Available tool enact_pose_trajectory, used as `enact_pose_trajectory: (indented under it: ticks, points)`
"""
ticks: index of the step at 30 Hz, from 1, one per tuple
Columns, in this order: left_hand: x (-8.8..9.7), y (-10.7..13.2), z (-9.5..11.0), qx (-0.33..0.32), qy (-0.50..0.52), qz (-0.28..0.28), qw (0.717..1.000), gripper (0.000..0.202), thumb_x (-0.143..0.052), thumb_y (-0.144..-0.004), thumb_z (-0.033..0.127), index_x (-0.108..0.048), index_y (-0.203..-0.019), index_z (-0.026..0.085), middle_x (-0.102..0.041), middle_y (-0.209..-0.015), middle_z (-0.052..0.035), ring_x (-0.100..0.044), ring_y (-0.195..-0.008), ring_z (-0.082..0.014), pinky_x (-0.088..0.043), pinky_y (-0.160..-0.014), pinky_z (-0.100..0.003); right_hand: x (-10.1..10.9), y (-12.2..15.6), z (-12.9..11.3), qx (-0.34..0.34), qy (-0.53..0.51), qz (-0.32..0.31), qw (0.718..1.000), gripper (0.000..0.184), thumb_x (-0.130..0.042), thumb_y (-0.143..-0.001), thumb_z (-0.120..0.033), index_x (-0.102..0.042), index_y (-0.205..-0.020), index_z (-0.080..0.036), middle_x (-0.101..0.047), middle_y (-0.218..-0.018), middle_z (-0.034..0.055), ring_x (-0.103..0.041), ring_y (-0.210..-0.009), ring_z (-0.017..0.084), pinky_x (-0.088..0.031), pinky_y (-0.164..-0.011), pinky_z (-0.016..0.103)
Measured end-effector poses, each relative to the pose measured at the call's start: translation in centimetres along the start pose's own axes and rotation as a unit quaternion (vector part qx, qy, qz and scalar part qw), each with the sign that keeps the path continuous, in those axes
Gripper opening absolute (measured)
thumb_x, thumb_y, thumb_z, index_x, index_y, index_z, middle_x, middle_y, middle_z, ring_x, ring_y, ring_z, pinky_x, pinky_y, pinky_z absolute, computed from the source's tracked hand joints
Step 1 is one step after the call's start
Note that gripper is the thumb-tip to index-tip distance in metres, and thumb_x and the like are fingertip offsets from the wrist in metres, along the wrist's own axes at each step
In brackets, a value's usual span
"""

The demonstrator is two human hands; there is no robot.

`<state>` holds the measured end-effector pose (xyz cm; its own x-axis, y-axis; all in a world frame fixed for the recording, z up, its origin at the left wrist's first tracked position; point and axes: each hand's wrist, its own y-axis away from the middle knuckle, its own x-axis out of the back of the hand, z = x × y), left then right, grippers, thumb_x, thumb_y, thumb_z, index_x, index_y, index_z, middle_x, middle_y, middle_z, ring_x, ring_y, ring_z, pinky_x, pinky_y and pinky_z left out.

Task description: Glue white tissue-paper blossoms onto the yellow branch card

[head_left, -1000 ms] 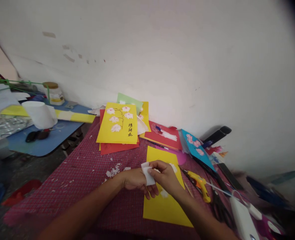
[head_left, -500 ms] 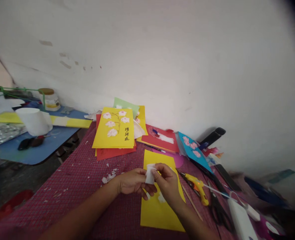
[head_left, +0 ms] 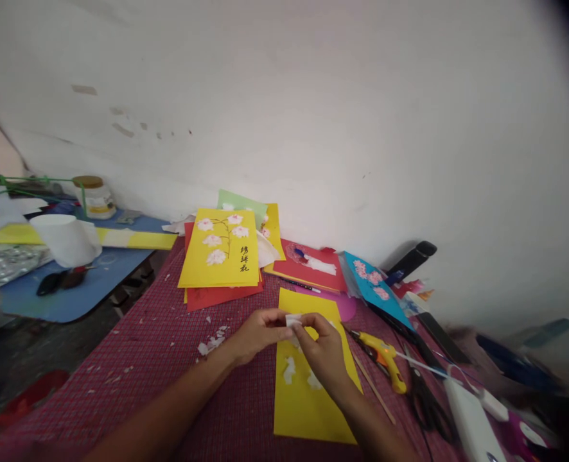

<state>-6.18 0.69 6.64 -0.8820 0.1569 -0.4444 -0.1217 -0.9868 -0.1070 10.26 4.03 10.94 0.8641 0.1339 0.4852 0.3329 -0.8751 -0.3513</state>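
My left hand (head_left: 255,333) and my right hand (head_left: 323,350) meet above a yellow sheet of card (head_left: 313,398) on the red checked tablecloth (head_left: 169,346). Both pinch a small piece of white tissue paper (head_left: 293,319) between their fingertips. Two white paper scraps (head_left: 289,370) lie on the yellow sheet under my hands. More white scraps (head_left: 212,343) are scattered on the cloth left of my left hand.
A stack of coloured cards (head_left: 221,256), the top one yellow with white flowers, lies further back. A yellow glue gun (head_left: 383,356), scissors (head_left: 426,404) and a white box (head_left: 470,423) are to the right. A blue table (head_left: 72,285) with a white roll (head_left: 65,239) stands left.
The white paper has shrunk to a small pinch held higher between my fingertips. A white scrap now shows on the yellow sheet where my left hand was.
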Motion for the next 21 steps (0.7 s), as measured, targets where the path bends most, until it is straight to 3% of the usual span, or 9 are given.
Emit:
enact_pose_trajectory:
  ticks: [9, 21]
  points:
    - [0.3, -0.1, -0.4, -0.008, -0.100, 0.045, 0.994, 0.028, -0.071, -0.081, 0.038, -0.076, -0.093, 0.013, -0.070, -0.080, -0.0043, -0.056, -0.073, -0.0157, -0.041, -0.070, -0.026, -0.4, -0.1, 0.2, 0.000, 0.029, -0.021, 0.999, 0.017, -0.062, -0.084, -0.032, -0.061, -0.071, -0.021, -0.067, -0.072, 0.0013, -0.062, -0.069, 0.019, -0.046, -0.066, 0.028]
    - [0.0, 0.0, 0.3, 0.003, -0.151, 0.044, 0.987, 0.030, -0.067, -0.082, 0.039, -0.077, -0.090, 0.013, -0.069, -0.078, -0.0030, -0.055, -0.071, -0.0146, -0.039, -0.067, -0.024, -0.6, -0.1, 0.9, -0.023, 0.025, -0.020, 0.999, 0.020, -0.063, -0.083, -0.035, -0.060, -0.070, -0.020, -0.064, -0.069, 0.0016, -0.060, -0.068, 0.018, -0.045, -0.065, 0.028]
